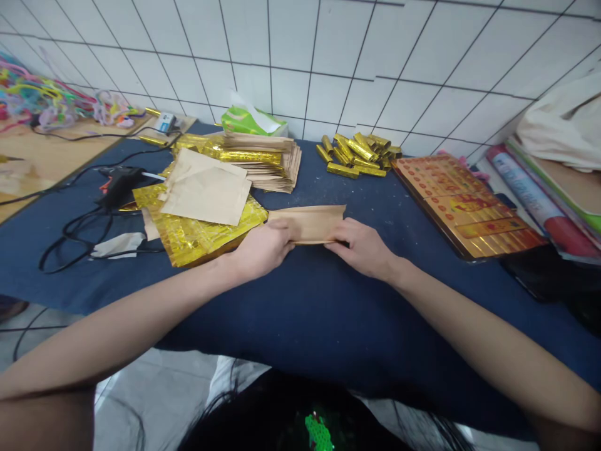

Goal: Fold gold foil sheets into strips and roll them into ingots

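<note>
A sheet of brown paper (312,224), its near edge curled or folded over, lies across the middle of the dark blue cloth. My left hand (267,247) pinches its left end, and my right hand (359,245) grips the right end with thumb and fingers. Just left of my left hand lies gold foil paper (197,235) with loose brown sheets (206,186) on top. Behind them rises a stack of brown paper (288,166) with gold strips over it. Several small gold paper rolls (359,150) are heaped behind my right hand.
A black glue gun (119,185) with a looping cable sits on the left, near a torn white scrap (118,245). A green tissue pack (253,120) stands by the tiled wall. On the right are a printed gold-red box (462,203) and a red-and-blue roll (539,194).
</note>
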